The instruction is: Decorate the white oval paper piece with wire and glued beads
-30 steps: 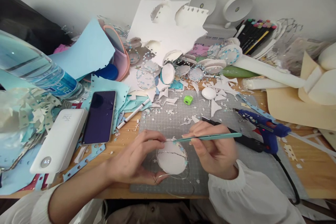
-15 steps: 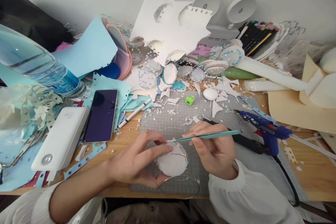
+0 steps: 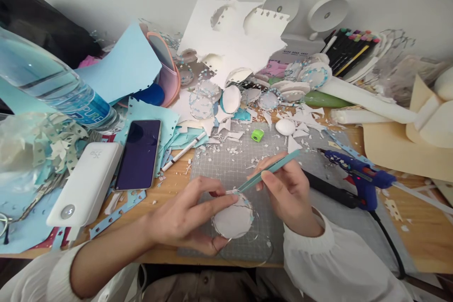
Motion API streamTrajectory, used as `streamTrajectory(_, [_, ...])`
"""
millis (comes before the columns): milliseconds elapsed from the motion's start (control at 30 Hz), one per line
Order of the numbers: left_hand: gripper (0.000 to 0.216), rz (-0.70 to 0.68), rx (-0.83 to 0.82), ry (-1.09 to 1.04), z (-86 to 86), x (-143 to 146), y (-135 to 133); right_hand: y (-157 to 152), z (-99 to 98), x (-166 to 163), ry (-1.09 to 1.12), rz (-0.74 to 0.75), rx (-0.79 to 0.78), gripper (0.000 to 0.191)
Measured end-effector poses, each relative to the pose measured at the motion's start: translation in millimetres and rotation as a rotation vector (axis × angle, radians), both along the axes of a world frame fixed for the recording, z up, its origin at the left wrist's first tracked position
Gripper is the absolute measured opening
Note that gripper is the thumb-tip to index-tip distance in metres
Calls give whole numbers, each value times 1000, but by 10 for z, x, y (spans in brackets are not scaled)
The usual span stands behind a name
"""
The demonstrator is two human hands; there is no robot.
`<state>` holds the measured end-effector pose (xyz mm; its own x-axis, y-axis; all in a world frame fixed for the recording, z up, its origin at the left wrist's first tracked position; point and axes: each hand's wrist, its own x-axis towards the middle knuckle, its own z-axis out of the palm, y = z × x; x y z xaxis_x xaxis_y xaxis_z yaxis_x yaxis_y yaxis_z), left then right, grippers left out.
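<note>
My left hand (image 3: 184, 219) is curled around a white paper disc (image 3: 231, 221) with small blue cut-outs on its rim, thumb under it and fingers over its top edge. The disc lies on a grey cutting mat (image 3: 226, 165) near the desk's front edge. My right hand (image 3: 286, 193) pinches teal tweezers (image 3: 269, 170), and their tips meet the disc's upper rim beside my left fingertips. A thin clear plastic ring lies around and below the disc.
A blue glue gun (image 3: 357, 174) with its black cord lies right of the mat. A phone (image 3: 138, 154), a white power bank (image 3: 87, 184) and a water bottle (image 3: 53, 87) are at the left. Paper scraps, finished discs, a green sharpener (image 3: 257, 135) and markers (image 3: 350, 47) crowd the back.
The tweezers have swung from nearly level to slanting up to the right, as my right hand rose. The left hand still holds the disc in the same spot.
</note>
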<state>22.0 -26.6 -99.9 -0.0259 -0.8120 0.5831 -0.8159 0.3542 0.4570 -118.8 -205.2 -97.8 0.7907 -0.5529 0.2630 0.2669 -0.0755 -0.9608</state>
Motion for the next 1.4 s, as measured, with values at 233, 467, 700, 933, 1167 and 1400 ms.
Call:
streamTrajectory(233, [68,0,-10,-11,2,1,4,-7,-14,-2,-12,-15,-26,5])
streamTrajectory(467, [64,8,-49,-19,-13,-5,-9,28,14,-16,12,8,-61,6])
streamTrajectory(700, [56,-4,-93,-54,-3,-2,-17,30,11,-9,105,13,118,4])
streamTrajectory(933, [53,12,-62,-60,26,-3,-19,4,-23,2,98,53,210,3])
streamTrajectory(1167, [57,2,-14,-68,13,4,-23,2,-18,-11,99,70,203,2])
streamTrajectory(1400, [58,1,-41,-72,25,-7,-38,-12,-21,9,118,67,209,6])
